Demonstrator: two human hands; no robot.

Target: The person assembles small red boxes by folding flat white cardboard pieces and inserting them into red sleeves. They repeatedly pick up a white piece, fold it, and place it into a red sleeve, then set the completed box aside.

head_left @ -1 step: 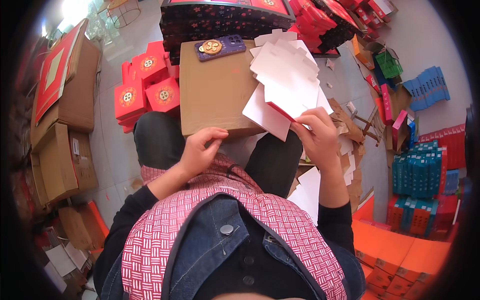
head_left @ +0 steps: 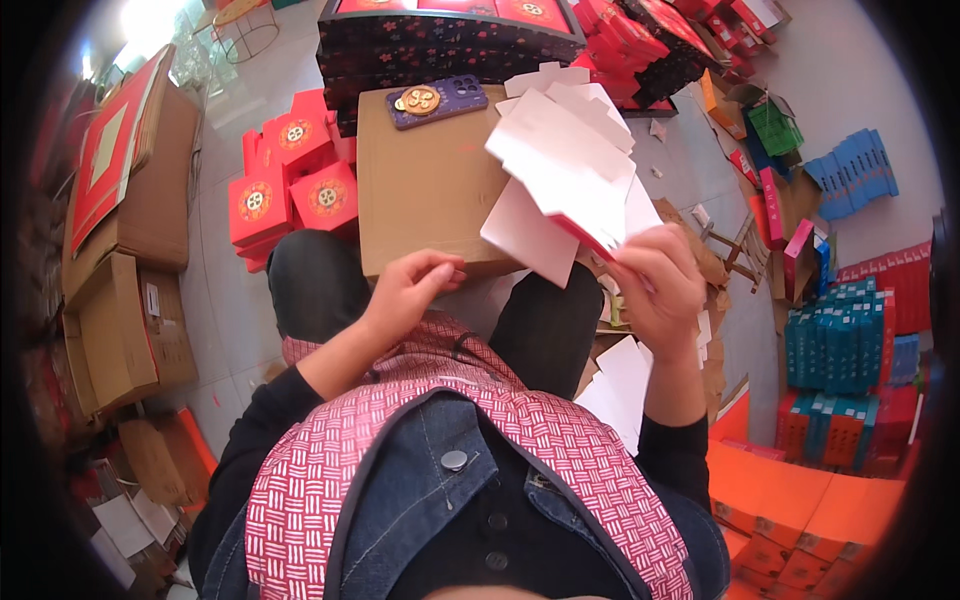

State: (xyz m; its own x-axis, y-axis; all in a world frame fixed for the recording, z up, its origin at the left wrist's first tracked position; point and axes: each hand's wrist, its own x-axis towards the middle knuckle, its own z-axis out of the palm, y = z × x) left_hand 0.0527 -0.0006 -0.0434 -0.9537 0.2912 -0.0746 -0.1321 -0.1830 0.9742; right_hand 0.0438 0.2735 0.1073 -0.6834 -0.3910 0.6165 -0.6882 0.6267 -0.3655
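Red-edged white card sheet [head_left: 575,175]: above the right side of the brown carton [head_left: 430,190], over other white sheets [head_left: 522,235]. You pinch its near corner in your right hand [head_left: 660,280]; your left hand [head_left: 405,290] is loosely half curled, just beside the carton's near edge. Writing: white label [head_left: 152,295] on the open carton [head_left: 105,310] at your left, too small to read. Counts: one purple phone [head_left: 450,100] with round gold ornament; three gold emblems on red boxes [head_left: 345,215]. Sheets hide the carton's right side; black floral trays [head_left: 440,50] stand behind.
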